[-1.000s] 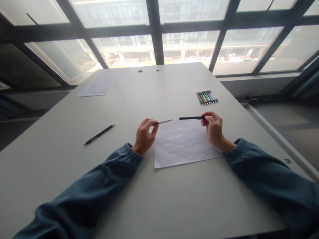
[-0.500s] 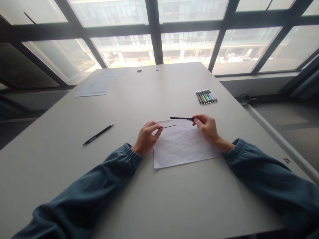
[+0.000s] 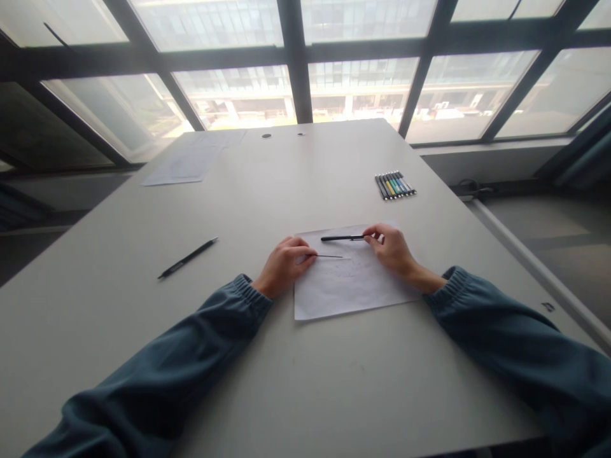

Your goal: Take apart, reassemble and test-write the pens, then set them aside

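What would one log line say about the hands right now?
left hand: holds thin refill | right hand: holds black pen barrel | both over paper | spare pen on table

Hazy backlight from blown-out windows (image 3: 296, 95), soft dim foreground, wide-angle bending at edges.

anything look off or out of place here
The pen is in two pieces: the right hand holds the black barrel, the left hand the thin refill, both over the sheet of paper.
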### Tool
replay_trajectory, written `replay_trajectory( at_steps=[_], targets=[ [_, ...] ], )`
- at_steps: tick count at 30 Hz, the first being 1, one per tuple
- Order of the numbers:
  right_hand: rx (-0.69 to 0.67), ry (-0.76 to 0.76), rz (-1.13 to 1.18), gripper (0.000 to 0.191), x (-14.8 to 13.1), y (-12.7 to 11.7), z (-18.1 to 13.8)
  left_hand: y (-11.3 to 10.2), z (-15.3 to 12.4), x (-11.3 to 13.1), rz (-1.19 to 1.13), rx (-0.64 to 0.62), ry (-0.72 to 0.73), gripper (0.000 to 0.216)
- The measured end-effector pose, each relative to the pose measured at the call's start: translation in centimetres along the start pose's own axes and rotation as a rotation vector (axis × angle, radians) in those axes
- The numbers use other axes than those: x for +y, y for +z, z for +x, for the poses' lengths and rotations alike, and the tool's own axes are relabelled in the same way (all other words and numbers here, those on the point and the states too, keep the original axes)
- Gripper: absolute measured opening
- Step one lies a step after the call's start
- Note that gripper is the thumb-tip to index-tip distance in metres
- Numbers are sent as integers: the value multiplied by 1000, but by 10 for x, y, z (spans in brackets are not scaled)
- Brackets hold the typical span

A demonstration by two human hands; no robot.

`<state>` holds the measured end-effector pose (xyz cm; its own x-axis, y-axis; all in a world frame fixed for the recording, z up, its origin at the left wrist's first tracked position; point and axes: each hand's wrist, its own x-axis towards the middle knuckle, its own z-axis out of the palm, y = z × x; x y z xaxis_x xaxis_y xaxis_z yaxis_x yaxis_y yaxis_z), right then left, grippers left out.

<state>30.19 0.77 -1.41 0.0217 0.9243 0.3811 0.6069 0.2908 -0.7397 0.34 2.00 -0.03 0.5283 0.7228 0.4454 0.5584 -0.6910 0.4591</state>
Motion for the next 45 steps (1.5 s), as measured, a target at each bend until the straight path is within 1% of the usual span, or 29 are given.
replay_trajectory(
  at_steps=[3, 9, 12, 15, 17, 18, 22, 25, 28, 34, 38, 41, 43, 45],
  targets=[
    [19, -43, -103, 9, 3, -1, 0, 0, 0, 0, 0, -2, -4, 14],
    [-40, -22, -185, 11, 6, -1, 0, -2, 1, 2, 1, -23, -16, 17],
    [1, -40, -203, 13, 4, 0, 0, -2, 0, 3, 6, -29, -20, 17],
    [67, -114, -170, 12, -2, -1, -1, -2, -1, 2, -3, -7, -7, 15],
    [63, -197, -113, 12, -9, -2, -3, -1, -1, 3, -28, 22, 4, 14],
    [40, -244, -78, 13, -12, -3, -4, -1, -1, 3, -42, 39, 11, 13],
    [-152, -422, 23, 15, -21, -2, -9, -3, -1, 7, -71, 83, 60, 11],
    [-260, -480, 78, 15, -19, -1, -10, -4, 0, 10, -78, 93, 95, 9],
    [-300, -507, 97, 15, -17, -1, -9, -4, 1, 11, -87, 94, 117, 7],
    [-356, -537, 53, 15, -19, -1, -9, -6, 1, 13, -88, 88, 145, 5],
    [-319, -520, 12, 16, -17, -1, -9, -6, 1, 13, -74, 77, 136, 6],
    [-271, -484, -34, 15, -16, -2, -9, -6, 1, 11, -47, 84, 91, 9],
    [-219, -443, -66, 14, -15, -3, -8, -5, 0, 9, -27, 99, 46, 10],
    [-139, -385, -89, 14, -15, -3, -7, -5, 0, 8, -9, 106, 5, 11]
  ],
)
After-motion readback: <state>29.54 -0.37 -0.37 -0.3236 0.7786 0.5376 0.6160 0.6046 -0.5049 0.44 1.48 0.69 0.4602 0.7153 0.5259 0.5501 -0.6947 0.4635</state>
